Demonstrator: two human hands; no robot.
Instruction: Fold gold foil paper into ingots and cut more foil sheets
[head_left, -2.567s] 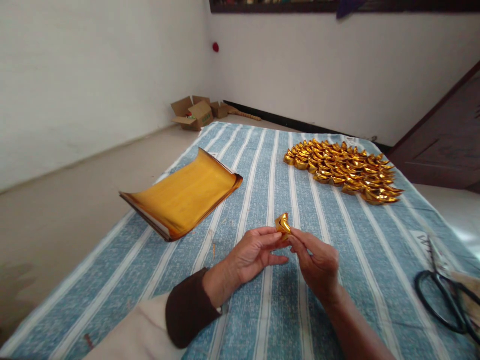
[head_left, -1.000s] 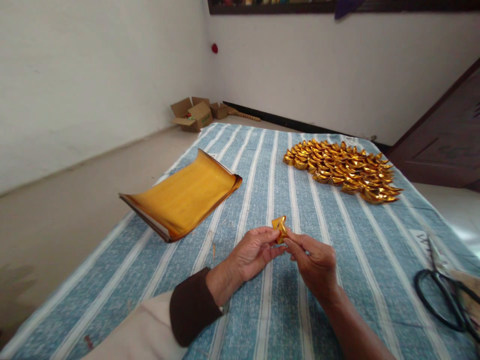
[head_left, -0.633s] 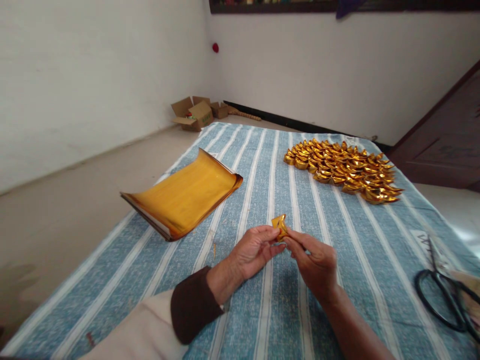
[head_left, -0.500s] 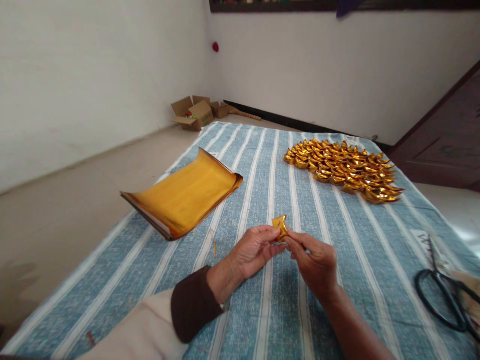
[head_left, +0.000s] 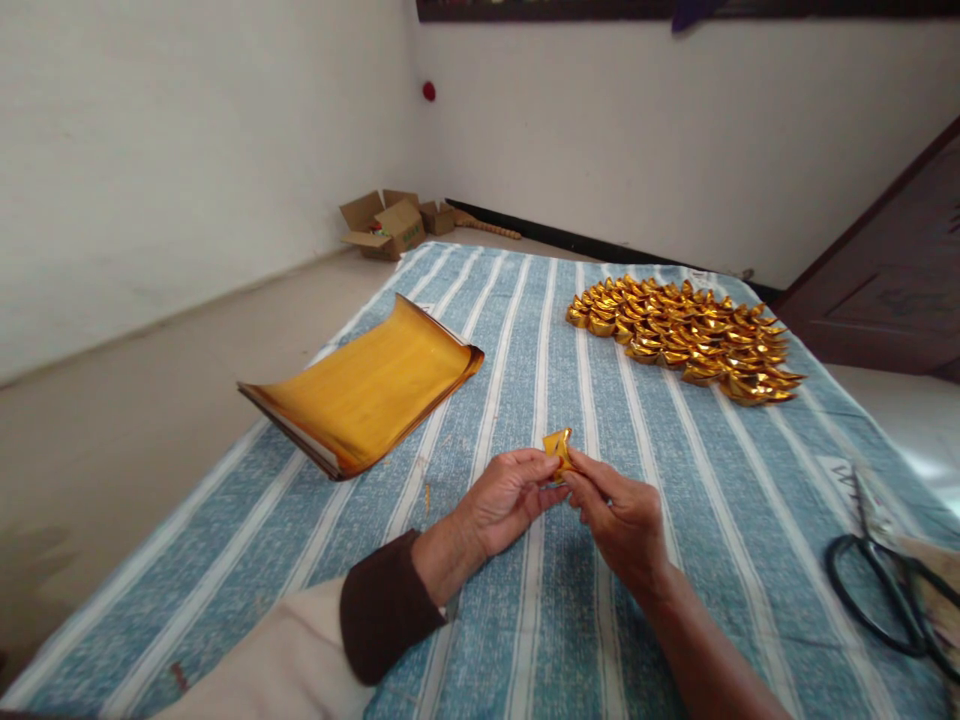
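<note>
The left hand point(head_left: 504, 500) comes out of a dark brown cuff point(head_left: 382, 610). The cuff is wide and smooth and it ends just at the wrist. Behind the cuff there is a cream sleeve point(head_left: 285, 665) of plain cloth. The right hand point(head_left: 619, 520) has no sleeve in view and its forearm is bare. No ring or watch shows on the fingers or wrists.

White plastered walls point(head_left: 187, 150) are meeting in a corner behind the open cardboard boxes point(head_left: 390, 222), which are sitting on the pale bare floor point(head_left: 135, 420). A small red knob point(head_left: 429, 91) is showing on the wall above those boxes. A black baseboard point(head_left: 600, 248) is running rightward from them toward a dark brown door point(head_left: 892, 290). Soft daylight is filling the room.
</note>
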